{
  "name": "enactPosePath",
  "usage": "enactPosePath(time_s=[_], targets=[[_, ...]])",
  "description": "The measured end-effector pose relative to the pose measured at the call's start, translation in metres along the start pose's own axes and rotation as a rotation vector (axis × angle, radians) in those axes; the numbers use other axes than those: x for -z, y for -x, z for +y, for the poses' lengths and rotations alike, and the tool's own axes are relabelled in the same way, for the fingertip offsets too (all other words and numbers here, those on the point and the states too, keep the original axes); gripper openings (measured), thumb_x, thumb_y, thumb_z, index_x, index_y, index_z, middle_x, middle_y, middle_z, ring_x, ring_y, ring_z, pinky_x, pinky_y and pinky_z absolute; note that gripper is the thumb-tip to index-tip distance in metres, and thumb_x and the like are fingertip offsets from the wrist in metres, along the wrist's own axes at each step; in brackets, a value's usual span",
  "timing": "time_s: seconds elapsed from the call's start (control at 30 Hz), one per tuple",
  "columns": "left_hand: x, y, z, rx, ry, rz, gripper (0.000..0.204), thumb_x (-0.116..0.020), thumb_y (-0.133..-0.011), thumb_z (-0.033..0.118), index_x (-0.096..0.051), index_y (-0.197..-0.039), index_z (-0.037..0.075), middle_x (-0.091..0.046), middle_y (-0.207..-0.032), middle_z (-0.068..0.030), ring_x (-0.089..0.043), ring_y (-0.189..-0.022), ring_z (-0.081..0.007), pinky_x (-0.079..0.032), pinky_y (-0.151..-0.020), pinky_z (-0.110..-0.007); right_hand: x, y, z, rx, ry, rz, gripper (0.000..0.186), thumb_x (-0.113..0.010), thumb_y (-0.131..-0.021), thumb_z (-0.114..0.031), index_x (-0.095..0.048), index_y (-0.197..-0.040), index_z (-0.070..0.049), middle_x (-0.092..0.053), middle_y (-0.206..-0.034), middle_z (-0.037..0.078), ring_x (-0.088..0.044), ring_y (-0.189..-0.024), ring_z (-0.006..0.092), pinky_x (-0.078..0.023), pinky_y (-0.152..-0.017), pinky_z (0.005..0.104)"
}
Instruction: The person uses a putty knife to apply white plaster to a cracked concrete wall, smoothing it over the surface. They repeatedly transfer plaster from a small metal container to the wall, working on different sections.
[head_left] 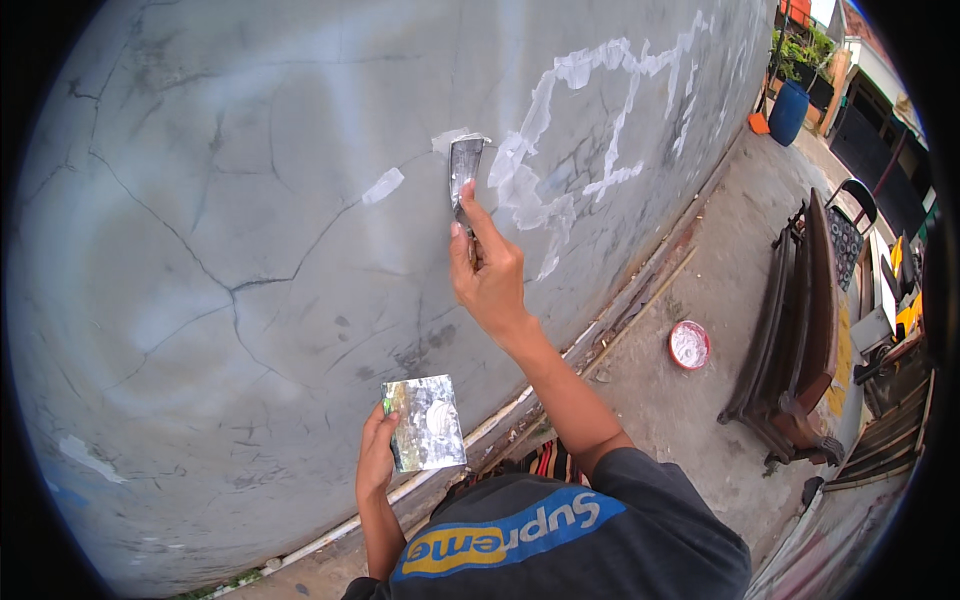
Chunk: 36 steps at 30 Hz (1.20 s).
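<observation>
**Filling cracks in a grey wall**

Right hand (490, 275) grips a putty knife (464, 172), its metal blade flat on the wall (200, 250) at a crack. Right of the knife, cracks already carry rough white filler (530, 190); left of it, long dark cracks lie bare. Left hand (375, 455), below the knife, clasps a shiny square plate (428, 422) smeared with paste.

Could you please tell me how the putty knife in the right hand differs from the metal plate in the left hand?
The putty knife is narrow and long, raised by the right hand with its blade against the cracked wall; the metal plate is broad and squarish, held low by the left hand, away from the wall. The plate carries a white filler dab. Both are shiny metal.
</observation>
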<state>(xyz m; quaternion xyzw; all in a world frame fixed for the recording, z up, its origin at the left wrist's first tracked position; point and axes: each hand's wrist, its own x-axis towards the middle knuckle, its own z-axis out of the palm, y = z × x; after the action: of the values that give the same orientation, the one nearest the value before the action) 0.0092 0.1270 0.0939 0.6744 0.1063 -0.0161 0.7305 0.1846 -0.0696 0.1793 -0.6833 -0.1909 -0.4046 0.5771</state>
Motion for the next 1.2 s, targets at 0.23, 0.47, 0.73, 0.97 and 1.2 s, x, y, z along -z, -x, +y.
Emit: enactPosePath(time_s=[0.23, 0.47, 0.73, 0.97, 1.2], targets=[[-0.003, -0.004, 0.013, 0.010, 0.026, -0.087, 0.032, -0.046, -0.099, 0.016, -0.058, -0.122, -0.002, -0.064, -0.110, -0.0045, -0.054, -0.103, -0.0127, -0.038, -0.095, -0.027, 0.053, 0.015, -0.033, -0.170, 0.022, -0.234, 0.045, -0.057, -0.093, -0.003, -0.051, -0.137, 0.002, -0.048, -0.058, 0.010, -0.040, -0.049, 0.0117, -0.036, -0.047, 0.0293], [-0.002, -0.005, 0.018, -0.014, 0.011, -0.175, 0.031, -0.046, -0.099, 0.017, -0.059, -0.121, -0.001, -0.064, -0.111, -0.0040, -0.054, -0.102, -0.0116, -0.039, -0.094, -0.026, 0.035, -0.022, -0.045, -0.237, -0.059, -0.223, 0.043, -0.058, -0.092, -0.004, -0.054, -0.134, 0.003, -0.041, -0.051, 0.008, -0.036, -0.044, 0.0126, -0.034, -0.045, 0.0318], [0.003, -0.004, 0.005, 0.008, 0.040, -0.116, 0.032, -0.047, -0.097, 0.017, -0.058, -0.121, -0.002, -0.064, -0.110, -0.0062, -0.058, -0.098, -0.0120, -0.044, -0.090, -0.027, 0.057, -0.009, -0.034, -0.168, 0.052, -0.252, 0.044, -0.055, -0.096, -0.005, -0.050, -0.140, -0.003, -0.048, -0.057, 0.001, -0.047, -0.044, 0.0061, -0.041, -0.043, 0.0266], [0.000, -0.004, 0.010, -0.015, 0.023, -0.137, 0.032, -0.046, -0.098, 0.016, -0.059, -0.121, -0.002, -0.064, -0.111, -0.0055, -0.057, -0.100, -0.0119, -0.042, -0.091, -0.026, 0.026, -0.001, -0.026, -0.219, -0.039, -0.229, 0.045, -0.057, -0.093, -0.004, -0.050, -0.138, 0.000, -0.043, -0.052, 0.007, -0.040, -0.043, 0.0118, -0.034, -0.045, 0.0312], [0.003, -0.003, 0.009, -0.019, -0.015, -0.095, 0.032, -0.047, -0.096, 0.016, -0.058, -0.120, -0.003, -0.064, -0.109, -0.0066, -0.058, -0.095, -0.0121, -0.045, -0.088, -0.027, 0.035, -0.001, -0.008, -0.152, -0.068, -0.046, 0.049, -0.057, -0.094, -0.003, -0.046, -0.141, -0.001, -0.047, -0.056, 0.008, -0.043, -0.045, 0.0130, -0.037, -0.046, 0.0304]])
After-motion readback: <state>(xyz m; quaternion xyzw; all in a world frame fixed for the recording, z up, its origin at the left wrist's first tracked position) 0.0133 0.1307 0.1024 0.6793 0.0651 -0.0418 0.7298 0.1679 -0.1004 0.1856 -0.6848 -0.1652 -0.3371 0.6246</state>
